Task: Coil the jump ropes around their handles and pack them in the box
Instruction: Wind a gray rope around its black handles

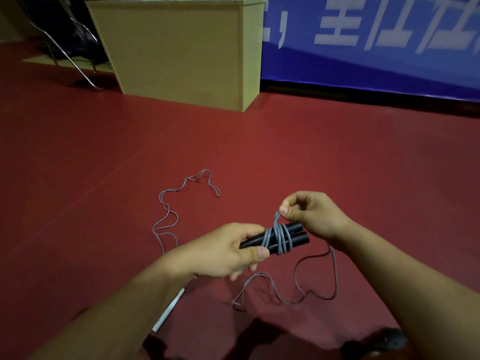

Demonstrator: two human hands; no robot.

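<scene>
A chair [75, 48] stands far left on the red floor [78, 165], beside a tan desk [181, 53] and a blue banner [376, 48]. A white stick [168, 309] lies under the left forearm. Loose grey rope [166, 216] trails across the floor. The left hand [223, 252] grips two black handles [298, 235] held side by side, with several turns of rope around them. The right hand [311, 214] pinches the rope just above the handles between thumb and fingertips
</scene>
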